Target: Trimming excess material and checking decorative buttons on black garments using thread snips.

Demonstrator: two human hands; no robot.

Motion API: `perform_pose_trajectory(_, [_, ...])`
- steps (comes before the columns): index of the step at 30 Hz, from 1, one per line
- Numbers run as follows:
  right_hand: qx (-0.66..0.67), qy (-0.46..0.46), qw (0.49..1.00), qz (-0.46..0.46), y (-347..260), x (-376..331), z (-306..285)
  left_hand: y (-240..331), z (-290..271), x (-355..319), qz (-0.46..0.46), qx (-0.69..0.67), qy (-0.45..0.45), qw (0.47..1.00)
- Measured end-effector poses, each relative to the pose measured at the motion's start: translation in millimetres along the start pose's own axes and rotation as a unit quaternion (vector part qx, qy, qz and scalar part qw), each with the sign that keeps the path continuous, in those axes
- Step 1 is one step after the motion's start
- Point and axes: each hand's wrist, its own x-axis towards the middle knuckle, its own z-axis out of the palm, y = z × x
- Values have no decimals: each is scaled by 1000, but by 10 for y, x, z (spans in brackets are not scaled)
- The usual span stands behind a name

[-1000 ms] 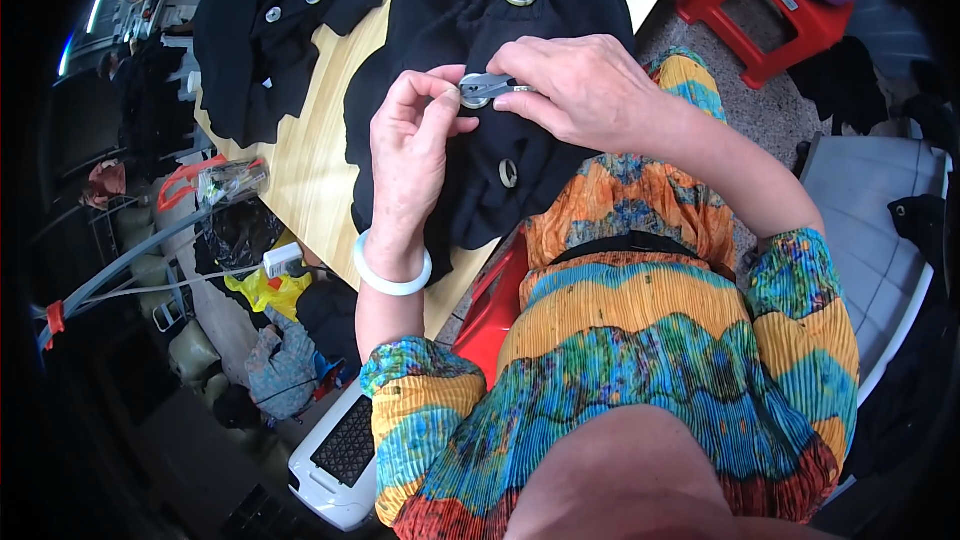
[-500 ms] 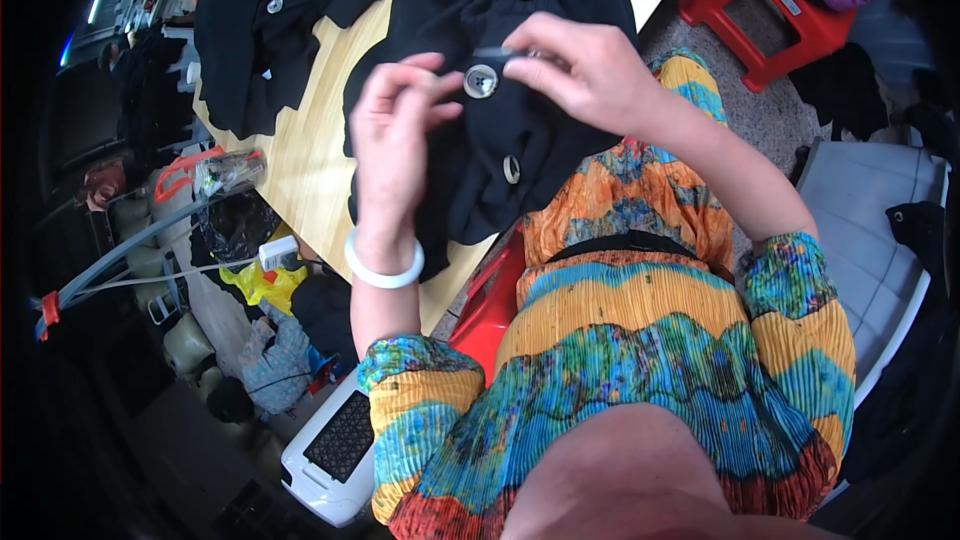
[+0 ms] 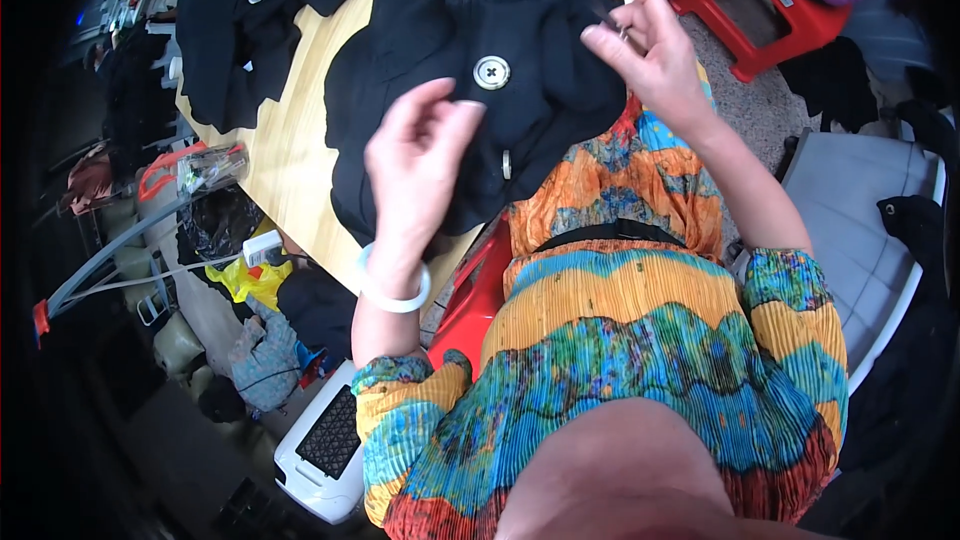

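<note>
Black garment [image 3: 548,75] lay lengthwise toward the person [image 3: 610,340], button row [image 3: 491,73] likewise; left hand [image 3: 412,155] parted; right hand [image 3: 660,60] blurred, couldn't tell its grip.

l hand [image 3: 408,162] over blk garment [image 3: 425,35], r hand [image 3: 655,58] nr its edge.

Blk garment [image 3: 550,90] w/ 3 btns [image 3: 491,72], spread on tbl [image 3: 290,160].
</note>
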Motion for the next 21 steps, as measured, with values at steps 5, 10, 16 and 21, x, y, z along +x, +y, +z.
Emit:
perform_pose_trajectory(5, [-14,-57,998,0,-183,-188,174,-110,43,183,-42,-84,-89,992])
perform_pose_trajectory(10, [-9,-50,999,-10,-183,-71,306,28,-7,242,-46,-165,-71,983])
perform_pose_trajectory(16, [95,-47,994,-10,-97,5,366,-146,191,258,-22,-81,-121,989])
perform_pose_trajectory(21, [95,-47,994,2,-162,79,364,-58,63,360,-89,-141,-92,982])
